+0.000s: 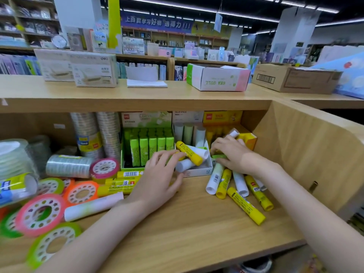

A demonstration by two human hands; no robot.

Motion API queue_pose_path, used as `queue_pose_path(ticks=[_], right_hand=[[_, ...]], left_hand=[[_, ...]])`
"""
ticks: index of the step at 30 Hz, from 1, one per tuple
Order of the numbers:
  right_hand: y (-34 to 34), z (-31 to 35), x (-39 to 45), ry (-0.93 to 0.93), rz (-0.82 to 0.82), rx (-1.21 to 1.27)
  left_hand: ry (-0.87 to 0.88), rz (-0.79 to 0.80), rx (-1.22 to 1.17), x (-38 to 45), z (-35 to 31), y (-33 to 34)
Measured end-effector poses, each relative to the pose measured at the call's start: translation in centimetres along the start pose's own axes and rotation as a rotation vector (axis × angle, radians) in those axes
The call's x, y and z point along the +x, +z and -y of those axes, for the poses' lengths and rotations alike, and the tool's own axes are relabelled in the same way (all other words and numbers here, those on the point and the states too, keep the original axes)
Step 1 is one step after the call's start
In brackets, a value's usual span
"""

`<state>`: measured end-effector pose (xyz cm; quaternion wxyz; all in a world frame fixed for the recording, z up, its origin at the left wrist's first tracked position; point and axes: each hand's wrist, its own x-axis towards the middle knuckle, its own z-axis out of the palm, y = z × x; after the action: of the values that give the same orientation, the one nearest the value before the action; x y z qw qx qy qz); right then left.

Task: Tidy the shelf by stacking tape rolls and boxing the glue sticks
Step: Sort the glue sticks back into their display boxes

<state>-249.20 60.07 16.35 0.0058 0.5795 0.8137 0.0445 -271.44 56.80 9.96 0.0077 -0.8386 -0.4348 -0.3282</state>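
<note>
Boxing glue sticks now: left hand (157, 174) pinches a yellow stick (189, 153) over the white box (199, 171). Right hand (230, 152), fingers curled, grips a green-capped stick (217, 157) by the loose pile (236, 188). Next, I'd say: stand yellow w/ its own kind; tape rolls (59, 203) not yet stacked.

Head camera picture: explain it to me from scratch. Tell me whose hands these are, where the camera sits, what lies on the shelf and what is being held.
There is no machine here. A person wears one wide-angle camera on the head, looking down at their own two bare hands inside a wooden shelf.

The left hand has its fingers curled over a yellow glue stick lying across the white box. The right hand reaches into a loose pile of glue sticks, white and yellow; what its fingers hold cannot be told.

Behind stands a display box of green glue sticks. To the left lie coloured tape rolls, unstacked, and upright clear tape rolls.
</note>
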Motion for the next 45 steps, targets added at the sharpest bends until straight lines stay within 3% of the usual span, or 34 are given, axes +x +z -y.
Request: queue_pose_path(ticks=[11, 17, 25, 29, 36, 43, 45], right_hand=[[-0.2, -1.1, -0.1, -0.073, 0.012, -0.08], [0.0, -2.6, -1.1, -0.08, -0.081, -0.043], [-0.1, -2.1, -0.4, -0.118, 0.029, -0.181], [-0.3, -2.1, -0.6, -0.115, -0.071, -0.151], [1.0, -3.3, -1.8, -0.177, -0.483, 0.05], [3.1, -4.0, -2.5, -0.135, -0.436, 0.023], [2.5, -3.6, -2.4, -0.126, -0.341, -0.076]], left_hand=[[-0.011, 0.009, -0.03, 0.0, 0.1, 0.1], [-0.008, 0.003, -0.035, 0.0, 0.1, 0.1], [-0.011, -0.001, -0.043, -0.1, 0.0, 0.0], [-0.021, 0.005, -0.049, -0.1, 0.0, 0.0], [-0.017, 0.018, -0.05, -0.1, 0.0, 0.0], [-0.007, 0.044, -0.077, -0.1, -0.2, -0.1], [-0.004, 0.044, -0.078, -0.1, -0.1, -0.1]])
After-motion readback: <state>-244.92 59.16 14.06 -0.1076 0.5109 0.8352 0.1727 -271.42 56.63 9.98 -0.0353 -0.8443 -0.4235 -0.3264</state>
